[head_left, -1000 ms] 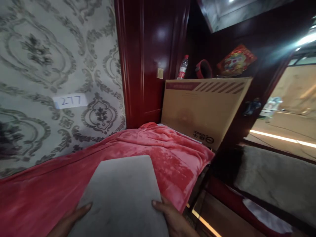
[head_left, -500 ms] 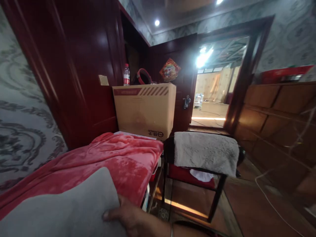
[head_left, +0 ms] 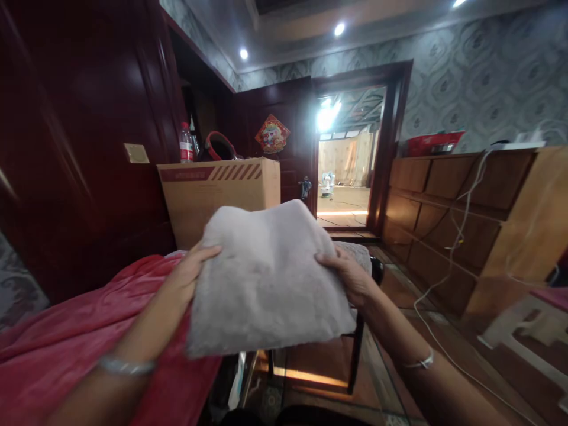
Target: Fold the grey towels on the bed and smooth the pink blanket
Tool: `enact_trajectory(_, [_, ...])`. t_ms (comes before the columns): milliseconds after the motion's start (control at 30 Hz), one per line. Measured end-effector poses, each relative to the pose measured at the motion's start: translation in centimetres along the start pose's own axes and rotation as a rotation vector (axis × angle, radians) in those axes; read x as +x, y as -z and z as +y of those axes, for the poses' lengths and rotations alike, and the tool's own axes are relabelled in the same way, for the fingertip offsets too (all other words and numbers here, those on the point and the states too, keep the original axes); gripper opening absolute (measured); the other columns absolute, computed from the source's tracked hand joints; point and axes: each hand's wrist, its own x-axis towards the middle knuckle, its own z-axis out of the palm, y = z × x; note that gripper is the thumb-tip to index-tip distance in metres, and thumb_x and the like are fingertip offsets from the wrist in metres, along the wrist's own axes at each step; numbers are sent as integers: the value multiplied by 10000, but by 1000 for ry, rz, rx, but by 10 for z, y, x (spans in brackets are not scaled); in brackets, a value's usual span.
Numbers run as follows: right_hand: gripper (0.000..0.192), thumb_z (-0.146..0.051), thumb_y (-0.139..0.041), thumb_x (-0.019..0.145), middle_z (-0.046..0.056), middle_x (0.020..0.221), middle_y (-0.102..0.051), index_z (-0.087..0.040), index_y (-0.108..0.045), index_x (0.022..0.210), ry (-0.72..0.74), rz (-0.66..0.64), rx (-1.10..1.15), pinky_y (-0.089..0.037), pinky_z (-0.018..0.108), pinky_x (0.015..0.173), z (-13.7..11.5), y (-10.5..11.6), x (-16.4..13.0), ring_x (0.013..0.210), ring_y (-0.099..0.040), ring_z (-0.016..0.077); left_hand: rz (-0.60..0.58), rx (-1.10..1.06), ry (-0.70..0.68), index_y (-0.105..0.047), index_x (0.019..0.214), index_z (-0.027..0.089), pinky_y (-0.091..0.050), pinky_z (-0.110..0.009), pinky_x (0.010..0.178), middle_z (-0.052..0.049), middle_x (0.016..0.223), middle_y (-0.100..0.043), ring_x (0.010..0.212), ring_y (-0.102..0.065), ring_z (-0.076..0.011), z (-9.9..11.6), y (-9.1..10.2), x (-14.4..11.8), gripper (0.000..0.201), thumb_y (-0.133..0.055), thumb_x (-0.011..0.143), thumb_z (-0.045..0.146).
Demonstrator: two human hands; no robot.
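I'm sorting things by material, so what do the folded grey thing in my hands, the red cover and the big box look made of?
The folded grey cloth looks like soft plush fabric with a matte, fuzzy nap. The red blanket seems to be velvety fleece, with a faint sheen on its folds. The box looks like brown corrugated cardboard, dull with red printed stripes.

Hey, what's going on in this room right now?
A person holds a folded grey blanket up in the air, the left hand and the right hand each gripping one side. Below it lie a red blanket and a stool. A cardboard box stands behind, near an open doorway.
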Motion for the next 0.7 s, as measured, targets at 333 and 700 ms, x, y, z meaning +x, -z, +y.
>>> enact_trajectory(333, [480, -216, -842, 524, 68, 832, -747, -190, -675, 973, 57, 302, -60, -536, 364, 661, -17, 109, 33, 696, -678, 248, -250, 94, 54, -702, 988, 123, -594, -335, 706, -68, 732, -730, 655, -694, -206, -79, -119, 122, 350, -714, 650, 31])
enact_trajectory(700, [562, -385, -857, 539, 56, 792, -754, -165, -667, 1021, 67, 317, -192, -529, 322, 625, -3, 133, 46, 642, -682, 222, -204, 354, 51, -667, 708, 113, -558, -311, 632, -58, 645, -679, 585, -644, -180, -93, -122, 141, 101, -710, 628, 159])
